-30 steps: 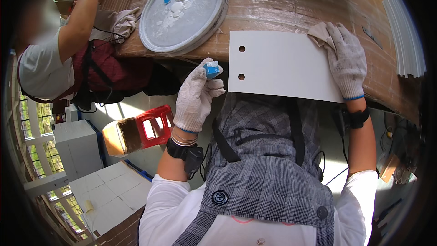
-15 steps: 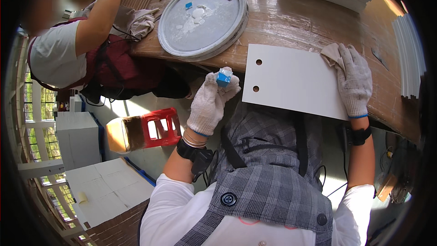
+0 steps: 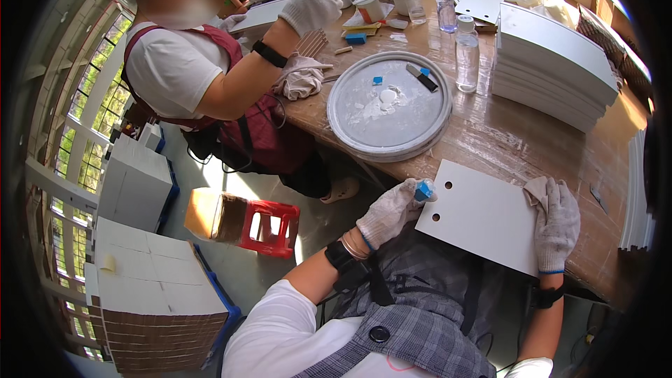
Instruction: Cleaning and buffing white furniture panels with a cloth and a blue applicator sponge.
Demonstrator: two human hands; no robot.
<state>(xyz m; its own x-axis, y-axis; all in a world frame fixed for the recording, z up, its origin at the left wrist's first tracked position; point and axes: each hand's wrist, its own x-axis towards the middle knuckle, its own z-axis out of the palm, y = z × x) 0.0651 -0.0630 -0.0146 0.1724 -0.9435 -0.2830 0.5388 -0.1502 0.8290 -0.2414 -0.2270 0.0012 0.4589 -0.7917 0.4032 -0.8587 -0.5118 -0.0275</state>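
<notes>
My left hand (image 3: pixel 387 215), in a white knitted glove, is closed around a small blue block (image 3: pixel 423 191) with a whitish smear on it. It is at the left edge of a white panel (image 3: pixel 483 213), near two round dark holes. My gloved right hand (image 3: pixel 558 220) grips the panel's right end, with a beige cloth (image 3: pixel 536 190) bunched between its fingers and the board. The panel lies at the table's near edge, partly overhanging my lap. Beyond it is a round grey lid (image 3: pixel 364 126) bearing white paste (image 3: pixel 389 100), a blue scrap and a dark-bladed scraper (image 3: pixel 425 81).
A stack of white panels (image 3: pixel 553 63) and clear bottles (image 3: pixel 466 56) stand on the wooden table (image 3: pixel 490 136). At the left another person (image 3: pixel 231 91) works, one gloved hand (image 3: pixel 315 5) raised. A red stool (image 3: pixel 271 229) and stacked boards (image 3: pixel 157 266) are on the floor.
The view has swung up and to the left, showing more of the far table. My left hand has brought the blue block to the panel's left edge. The other person's gloved hand is now in full view.
</notes>
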